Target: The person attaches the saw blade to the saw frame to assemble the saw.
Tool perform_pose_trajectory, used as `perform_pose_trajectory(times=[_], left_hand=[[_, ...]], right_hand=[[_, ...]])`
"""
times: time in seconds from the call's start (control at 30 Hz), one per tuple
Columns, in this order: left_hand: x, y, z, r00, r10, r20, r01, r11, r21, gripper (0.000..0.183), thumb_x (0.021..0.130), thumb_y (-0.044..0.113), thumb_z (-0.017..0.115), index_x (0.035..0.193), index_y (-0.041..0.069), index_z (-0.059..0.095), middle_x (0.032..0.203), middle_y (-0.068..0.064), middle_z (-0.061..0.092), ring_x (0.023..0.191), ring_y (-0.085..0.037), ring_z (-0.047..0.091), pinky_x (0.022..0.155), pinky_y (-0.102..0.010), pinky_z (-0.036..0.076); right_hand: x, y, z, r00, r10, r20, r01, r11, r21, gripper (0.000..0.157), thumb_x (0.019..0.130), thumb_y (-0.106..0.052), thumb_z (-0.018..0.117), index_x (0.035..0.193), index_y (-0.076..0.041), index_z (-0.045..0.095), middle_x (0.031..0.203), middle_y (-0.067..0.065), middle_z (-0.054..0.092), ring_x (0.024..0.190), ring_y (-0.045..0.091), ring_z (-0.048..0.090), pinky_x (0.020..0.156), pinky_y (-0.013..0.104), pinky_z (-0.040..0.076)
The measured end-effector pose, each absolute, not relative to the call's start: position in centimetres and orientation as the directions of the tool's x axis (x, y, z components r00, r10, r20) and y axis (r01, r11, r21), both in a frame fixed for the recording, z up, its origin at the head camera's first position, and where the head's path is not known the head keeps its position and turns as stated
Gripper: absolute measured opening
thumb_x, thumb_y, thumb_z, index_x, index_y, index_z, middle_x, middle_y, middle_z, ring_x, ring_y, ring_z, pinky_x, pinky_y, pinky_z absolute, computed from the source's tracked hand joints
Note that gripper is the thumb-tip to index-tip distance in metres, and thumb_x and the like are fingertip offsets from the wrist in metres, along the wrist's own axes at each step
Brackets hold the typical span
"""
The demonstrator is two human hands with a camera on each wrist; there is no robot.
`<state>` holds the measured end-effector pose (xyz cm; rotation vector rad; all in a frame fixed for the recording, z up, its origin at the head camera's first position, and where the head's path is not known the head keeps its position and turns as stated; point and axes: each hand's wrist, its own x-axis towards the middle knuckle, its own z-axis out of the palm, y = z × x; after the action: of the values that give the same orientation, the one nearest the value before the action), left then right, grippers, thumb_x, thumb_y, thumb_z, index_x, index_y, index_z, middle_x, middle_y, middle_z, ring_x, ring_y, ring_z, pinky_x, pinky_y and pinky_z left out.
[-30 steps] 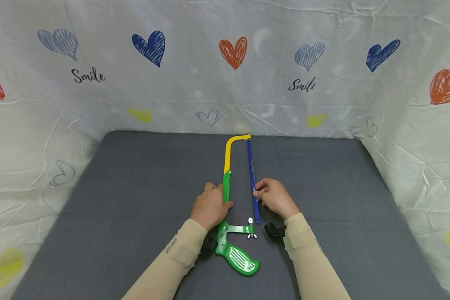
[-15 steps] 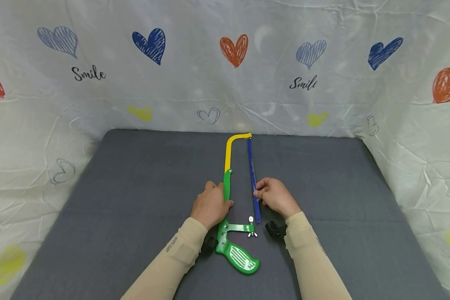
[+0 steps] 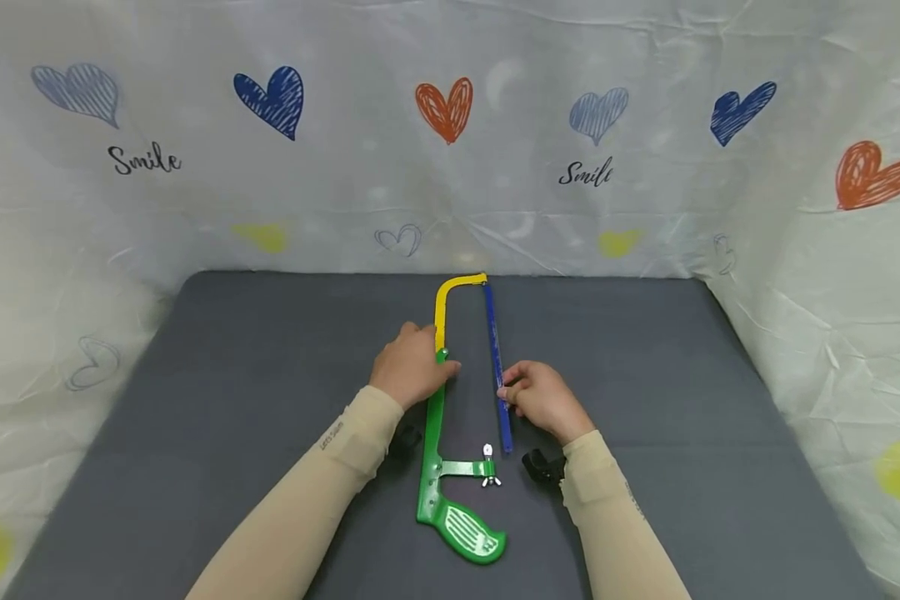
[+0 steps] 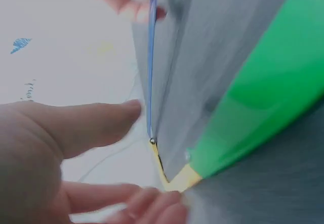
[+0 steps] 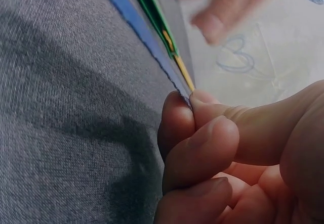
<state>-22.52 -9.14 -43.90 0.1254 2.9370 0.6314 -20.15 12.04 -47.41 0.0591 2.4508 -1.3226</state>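
A hacksaw frame lies along the middle of the dark table, its green handle toward me and its yellow front arm pointing away. The blue hacksaw blade meets the tip of the yellow arm, while its near end sits loose beside the wing-nut clamp. My right hand pinches the blade low down between thumb and fingers. Over the joint of the green and yellow parts is my left hand. Thumb and fingers stand apart in the left wrist view, the frame beyond them.
A dark grey cloth covers the table. White sheeting printed with hearts rises behind and at both sides. A black wrist mount sits under the right wrist.
My left hand has loosened from the green part of the frame and moved forward toward the yellow arm. The right hand keeps its pinch on the blade. The head view has shifted slightly.
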Motion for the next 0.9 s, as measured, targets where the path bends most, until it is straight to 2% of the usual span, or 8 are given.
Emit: perform_pose_trajectory(times=[0.1, 0.27, 0.43, 0.57, 0.9], left_hand=[[-25.4, -9.3, -43.4, -0.981, 0.174, -0.087, 0.116, 0.882, 0.457, 0.068, 0.093, 0.038, 0.072, 0.148, 0.003, 0.05, 0.137, -0.022, 0.052, 0.107, -0.034, 0.064, 0.087, -0.046, 0.057], [-29.2, -9.7, -44.0, -0.959, 0.272, -0.083, 0.193, 0.836, 0.514, 0.064, 0.096, 0.027, 0.07, 0.152, 0.007, 0.046, 0.146, -0.019, 0.047, 0.123, -0.033, 0.058, 0.1, -0.047, 0.052], [-31.9, -10.2, -44.3, -0.928, 0.36, -0.094, 0.261, 0.809, 0.526, 0.066, 0.096, 0.019, 0.069, 0.154, 0.008, 0.041, 0.159, -0.015, 0.037, 0.146, -0.035, 0.039, 0.118, -0.051, 0.037], [-33.3, -10.6, -44.3, -0.901, 0.417, -0.118, 0.299, 0.795, 0.528, 0.07, 0.095, 0.015, 0.067, 0.157, 0.006, 0.035, 0.164, -0.013, 0.031, 0.15, -0.034, 0.032, 0.121, -0.05, 0.032], [-33.3, -11.4, -44.9, -0.875, 0.453, -0.17, 0.314, 0.799, 0.513, 0.071, 0.095, 0.011, 0.058, 0.16, 0.011, 0.029, 0.163, -0.011, 0.033, 0.15, -0.033, 0.033, 0.121, -0.052, 0.031]], right_hand=[[-19.5, 11.6, -47.3, -0.938, -0.139, -0.318, 0.194, 0.55, -0.812, 0.013, 0.097, -0.016, 0.068, 0.107, -0.008, 0.066, 0.082, 0.006, 0.069, 0.065, 0.02, 0.059, 0.058, 0.03, 0.046], [-18.2, 10.6, -47.1, -0.932, -0.183, -0.314, 0.172, 0.538, -0.825, 0.014, 0.096, -0.015, 0.069, 0.107, -0.007, 0.066, 0.079, 0.006, 0.069, 0.063, 0.018, 0.059, 0.058, 0.029, 0.046], [-17.0, 9.9, -46.8, -0.921, -0.212, -0.326, 0.177, 0.518, -0.837, 0.014, 0.095, -0.014, 0.07, 0.107, -0.007, 0.066, 0.079, 0.006, 0.069, 0.062, 0.018, 0.058, 0.057, 0.029, 0.045], [-16.3, 9.7, -46.6, -0.919, -0.211, -0.332, 0.185, 0.513, -0.838, 0.013, 0.095, -0.013, 0.07, 0.106, -0.006, 0.066, 0.078, 0.005, 0.068, 0.062, 0.017, 0.057, 0.057, 0.028, 0.044], [-15.0, 9.5, -45.7, -0.904, -0.247, -0.35, 0.185, 0.511, -0.839, 0.014, 0.096, -0.013, 0.069, 0.107, -0.006, 0.065, 0.075, 0.004, 0.067, 0.06, 0.017, 0.058, 0.056, 0.029, 0.046]])
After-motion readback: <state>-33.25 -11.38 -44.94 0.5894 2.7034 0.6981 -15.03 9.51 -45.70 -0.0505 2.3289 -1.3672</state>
